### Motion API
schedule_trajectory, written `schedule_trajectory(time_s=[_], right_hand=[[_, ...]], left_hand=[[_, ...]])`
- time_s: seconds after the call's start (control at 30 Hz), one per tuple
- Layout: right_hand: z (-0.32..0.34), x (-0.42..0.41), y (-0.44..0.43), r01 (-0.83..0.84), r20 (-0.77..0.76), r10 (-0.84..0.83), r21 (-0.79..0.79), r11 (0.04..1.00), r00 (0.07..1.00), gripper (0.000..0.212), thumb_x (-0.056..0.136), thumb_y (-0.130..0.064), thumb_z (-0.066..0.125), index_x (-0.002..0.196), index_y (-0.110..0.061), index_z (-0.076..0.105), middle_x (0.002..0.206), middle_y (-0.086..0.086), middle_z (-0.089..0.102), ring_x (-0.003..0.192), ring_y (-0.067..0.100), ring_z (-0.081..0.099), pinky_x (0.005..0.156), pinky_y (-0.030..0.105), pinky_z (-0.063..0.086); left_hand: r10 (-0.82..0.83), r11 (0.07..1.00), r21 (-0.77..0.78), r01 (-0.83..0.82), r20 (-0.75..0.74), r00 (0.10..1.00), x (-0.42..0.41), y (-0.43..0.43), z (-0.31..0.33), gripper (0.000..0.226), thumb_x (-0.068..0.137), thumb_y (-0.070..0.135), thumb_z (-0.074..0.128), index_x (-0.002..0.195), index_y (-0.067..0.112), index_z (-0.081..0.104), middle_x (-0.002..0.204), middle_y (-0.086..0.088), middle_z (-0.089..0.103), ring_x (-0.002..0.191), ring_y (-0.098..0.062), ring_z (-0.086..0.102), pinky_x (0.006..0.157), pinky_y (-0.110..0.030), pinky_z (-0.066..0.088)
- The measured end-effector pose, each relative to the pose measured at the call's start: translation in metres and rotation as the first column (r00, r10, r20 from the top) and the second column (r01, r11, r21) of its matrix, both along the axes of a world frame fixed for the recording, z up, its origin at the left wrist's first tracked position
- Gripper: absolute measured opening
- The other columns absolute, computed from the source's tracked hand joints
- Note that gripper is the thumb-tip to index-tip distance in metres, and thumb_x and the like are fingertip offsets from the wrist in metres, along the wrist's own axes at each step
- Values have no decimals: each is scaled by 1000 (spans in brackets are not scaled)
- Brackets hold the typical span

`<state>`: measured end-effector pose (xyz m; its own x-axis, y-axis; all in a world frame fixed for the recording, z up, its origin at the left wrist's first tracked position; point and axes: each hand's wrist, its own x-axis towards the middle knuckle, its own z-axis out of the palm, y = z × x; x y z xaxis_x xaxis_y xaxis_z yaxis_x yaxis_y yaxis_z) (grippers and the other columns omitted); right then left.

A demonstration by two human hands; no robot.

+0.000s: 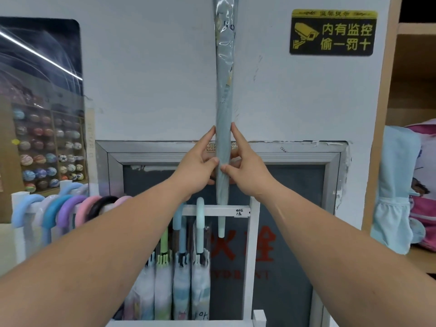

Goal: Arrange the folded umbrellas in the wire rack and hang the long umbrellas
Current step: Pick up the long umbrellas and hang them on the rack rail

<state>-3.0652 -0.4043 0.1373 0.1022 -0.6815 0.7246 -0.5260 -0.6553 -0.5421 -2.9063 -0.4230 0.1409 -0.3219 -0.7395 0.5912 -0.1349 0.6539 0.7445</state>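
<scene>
Setting: white wall (153, 67), scuffed in places, seen straight on. A black-and-yellow camera sign (332, 33) is stuck high on the right. Lower down, a metal-framed cabinet (295, 155) with a dark panel and red characters is set into the wall. A white rack (251, 256) stands in front of it, with its top bar running level across the middle. The long umbrella (223, 102), pale grey-blue, is held upright against the wall at centre. Its upper part is in a clear plastic sleeve and runs out of the top of the view. It narrows downward, seems to pass behind the rack's top bar, and its pale tip shows just below the bar. The left hand (198, 164) and right hand (247, 171) meet on the shaft at the level of the cabinet's top frame. Each hand pinches the shaft between thumb and fingers, forefingers reaching up along its two sides, thumbs nearly touching at the front. Both forearms reach in from the near corners. Left of the tip, several hanging umbrellas (181, 286) hook over the bar by blue, teal and green handles, their pale printed canopies crowded together below. Further left, a row of curved handles (68, 208) in blue, white, teal, purple, pink and black sits on a rail. Above it, a glossy panel (42, 90) shows shelves of balls. On the right, a wooden shelf (379, 114) holds a pale blue garment (396, 185) and a pink backpack (424, 185).
</scene>
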Motion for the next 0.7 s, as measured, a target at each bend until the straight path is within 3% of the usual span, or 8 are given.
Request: schedule_trajectory(time_s=[0.13, 0.27, 0.37, 0.43, 0.6, 0.7], right_hand=[[-11, 0, -1, 10, -29, -9, 48, 999, 1000, 97, 94, -12, 64, 150, -62, 4, 99, -11, 64, 74, 12, 64, 85, 45, 60], [-20, 2, 1, 47, -47, -45, 57, 997, 998, 101, 94, -13, 64, 151, -59, -5, 97, -15, 62, 71, 6, 61, 76, 29, 55], [-25, 5, 3, 82, -65, -77, 72, 994, 995, 103, 94, -15, 64, 151, -56, -11, 95, -11, 64, 71, 4, 62, 70, 23, 50], [-25, 5, 3, 102, -63, -97, 84, 991, 993, 106, 93, -15, 66, 151, -55, -14, 92, -9, 64, 73, 7, 64, 70, 25, 52], [-26, 5, 7, 145, -155, -121, 154, 977, 981, 108, 94, -16, 65, 149, -56, -19, 85, 1, 67, 71, 12, 66, 67, 26, 54], [-28, 3, 4, 113, -113, -97, 143, 983, 989, 90, 98, -22, 60, 153, -56, -3, 81, 7, 69, 71, 16, 67, 71, 32, 59]], left_hand=[[5, 1000, 5, -5, 25, 1000, 0, 0, -10, 69, 105, 16, 49, 148, 64, 22, 101, 8, 78, 90, -21, 75, 83, -46, 62], [36, 999, 12, -36, -25, 999, -2, -6, -16, 58, 104, 24, 52, 144, 62, 34, 102, 2, 77, 100, -37, 70, 89, -55, 58], [28, 1000, -2, -28, -60, 998, -4, -10, -13, 55, 103, 24, 55, 147, 52, 37, 107, 7, 76, 102, -16, 72, 97, -49, 55], [7, 1000, -3, -7, -80, 997, -5, -10, -10, 59, 103, 22, 57, 148, 51, 34, 112, 10, 75, 106, -11, 71, 101, -47, 53], [-8, 1000, -15, 7, -79, 997, -3, -10, -8, 68, 102, 16, 58, 150, 56, 29, 107, 6, 76, 100, -17, 74, 86, -53, 60], [-18, 999, -27, 17, -53, 998, 2, -10, -16, 73, 102, 13, 57, 148, 60, 25, 101, 0, 76, 94, -21, 74, 80, -55, 61]])
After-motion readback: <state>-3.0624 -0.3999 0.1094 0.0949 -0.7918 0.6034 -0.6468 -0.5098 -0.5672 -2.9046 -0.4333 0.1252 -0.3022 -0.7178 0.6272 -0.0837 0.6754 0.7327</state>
